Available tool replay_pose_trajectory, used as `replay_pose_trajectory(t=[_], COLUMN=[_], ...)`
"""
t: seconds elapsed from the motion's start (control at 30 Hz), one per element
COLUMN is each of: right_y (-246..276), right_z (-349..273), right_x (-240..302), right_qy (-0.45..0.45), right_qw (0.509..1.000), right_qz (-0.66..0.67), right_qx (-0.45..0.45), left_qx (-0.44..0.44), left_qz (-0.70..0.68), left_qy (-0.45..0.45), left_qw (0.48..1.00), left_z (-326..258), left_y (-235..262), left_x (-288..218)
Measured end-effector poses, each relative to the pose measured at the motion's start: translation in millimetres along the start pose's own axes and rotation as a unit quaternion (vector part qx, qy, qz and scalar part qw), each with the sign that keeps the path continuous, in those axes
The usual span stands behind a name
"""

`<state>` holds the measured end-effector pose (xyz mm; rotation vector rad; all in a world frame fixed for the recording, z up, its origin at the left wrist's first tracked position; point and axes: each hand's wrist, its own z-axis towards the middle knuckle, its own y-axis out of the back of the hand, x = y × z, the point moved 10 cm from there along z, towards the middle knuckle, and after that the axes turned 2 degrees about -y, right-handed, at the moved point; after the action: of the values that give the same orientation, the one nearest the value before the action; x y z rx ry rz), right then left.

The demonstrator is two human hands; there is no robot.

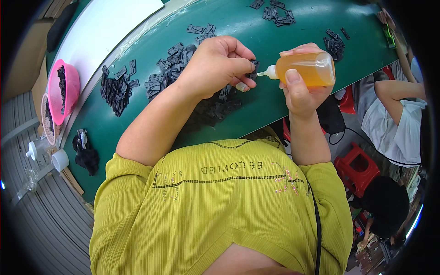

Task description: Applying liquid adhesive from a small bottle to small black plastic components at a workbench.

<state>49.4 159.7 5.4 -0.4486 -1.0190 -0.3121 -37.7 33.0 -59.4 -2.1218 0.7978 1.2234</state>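
My left hand (220, 64) pinches a small black plastic part (255, 68) between thumb and fingers, above the green table (302, 34). One of its fingertips has a whitish covering. In my right hand (302, 94) lies a clear squeeze bottle (311, 68) of amber liquid, tipped on its side. Its thin nozzle (262, 74) points left and reaches the black part; whether it touches cannot be made out. Under and beside my left forearm spreads a large heap of similar black parts (169, 68).
More black parts lie in piles at the left (118, 89) and far right (334, 45). A pink basket (71, 87) with black pieces stands at the left edge, near a white cup (60, 160). Another person (389, 110) sits at the right, beyond a red stool (356, 168).
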Motion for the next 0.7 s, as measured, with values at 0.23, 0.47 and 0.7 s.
replay_pose_trajectory(t=[0.23,0.47,0.7], right_y=[-3,34,31], right_z=[2,5,7], right_x=[-1,-10,-15], right_qy=[-0.002,-0.037,-0.053], right_qw=[0.999,0.975,0.971], right_qz=[-0.039,0.193,0.209], right_qx=[0.016,-0.105,-0.106], left_qx=[-0.003,-0.008,-0.104], left_qz=[0.009,-0.006,0.228], left_qy=[0.003,-0.010,-0.168], left_qw=[1.000,1.000,0.953], left_z=[-1,-1,53], left_y=[-1,-2,13], left_x=[-3,-6,-67])
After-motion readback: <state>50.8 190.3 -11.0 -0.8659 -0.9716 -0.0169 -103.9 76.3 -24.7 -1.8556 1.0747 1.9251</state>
